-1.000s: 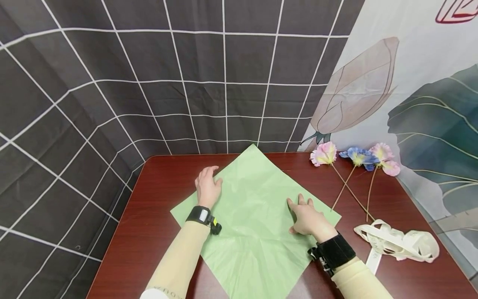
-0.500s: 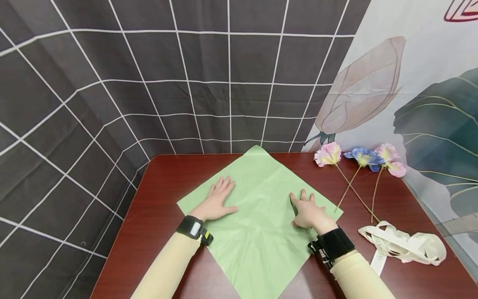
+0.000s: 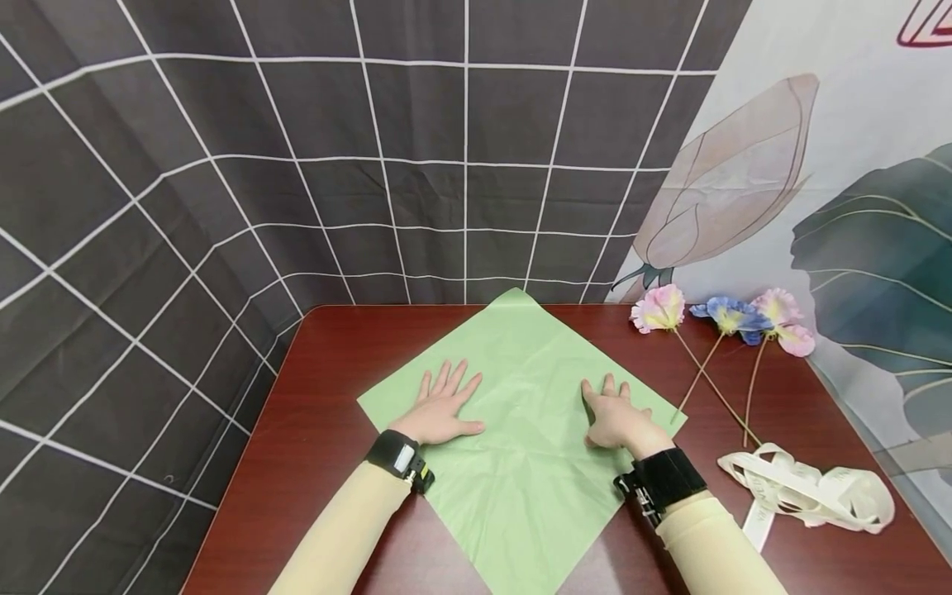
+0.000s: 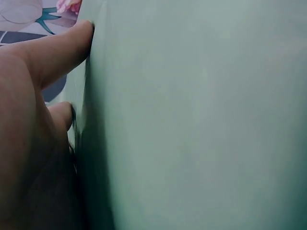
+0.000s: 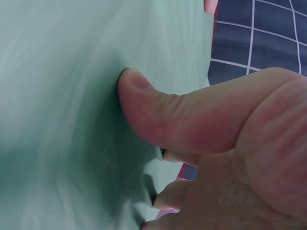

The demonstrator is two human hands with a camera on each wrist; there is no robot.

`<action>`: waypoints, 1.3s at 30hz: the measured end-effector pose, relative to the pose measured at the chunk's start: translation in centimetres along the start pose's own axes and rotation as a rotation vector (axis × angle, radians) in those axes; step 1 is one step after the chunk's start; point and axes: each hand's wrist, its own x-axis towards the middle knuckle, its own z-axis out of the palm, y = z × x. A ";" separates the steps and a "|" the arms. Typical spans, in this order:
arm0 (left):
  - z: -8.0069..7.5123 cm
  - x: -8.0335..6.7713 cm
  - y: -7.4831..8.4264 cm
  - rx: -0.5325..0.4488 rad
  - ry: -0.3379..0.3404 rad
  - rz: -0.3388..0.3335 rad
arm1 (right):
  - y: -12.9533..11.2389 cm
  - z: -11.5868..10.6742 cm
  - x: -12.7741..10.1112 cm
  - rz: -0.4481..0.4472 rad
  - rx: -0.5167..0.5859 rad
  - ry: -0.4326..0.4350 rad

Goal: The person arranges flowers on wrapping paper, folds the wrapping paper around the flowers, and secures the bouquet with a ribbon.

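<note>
A square sheet of light green wrapping paper [image 3: 521, 496] lies spread on the table like a diamond, one corner toward the back edge. My left hand [image 3: 440, 409] rests on its left part with fingers spread. On the right part, my right hand [image 3: 617, 420] touches the paper with its fingertips, fingers apart. The left wrist view shows the green paper [image 4: 201, 115] close up beside the thumb and a finger. In the right wrist view, the thumb [image 5: 158, 112] and fingertips press on the green paper [image 5: 57, 96], which is slightly creased. Neither hand grips anything.
Several artificial flowers, pink [image 3: 659, 309] and blue [image 3: 729, 316], lie at the back right, one stem reaching the paper's right corner. A bundle of cream ribbon [image 3: 855, 500] sits at the right of the dark red table [image 3: 297, 397]. A grid-patterned cloth [image 3: 416, 116] hangs behind.
My left hand has moved from the paper's upper left edge down and inward, its fingers now spread on the sheet. The right hand has stayed nearly in place. The view has shifted slightly.
</note>
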 end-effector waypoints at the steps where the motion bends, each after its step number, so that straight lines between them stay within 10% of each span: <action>1: 0.0 0.1 0.1 -0.005 -0.004 -0.004 | 0.0 0.0 0.0 0.000 -0.001 -0.004; 11: -0.2 0.4 1.4 -0.044 -0.027 0.127 | 0.5 -0.2 0.9 -0.007 0.011 -0.015; 39: 0.2 0.4 2.6 -0.024 -0.037 0.104 | 1.5 -0.5 0.5 -0.040 0.013 0.013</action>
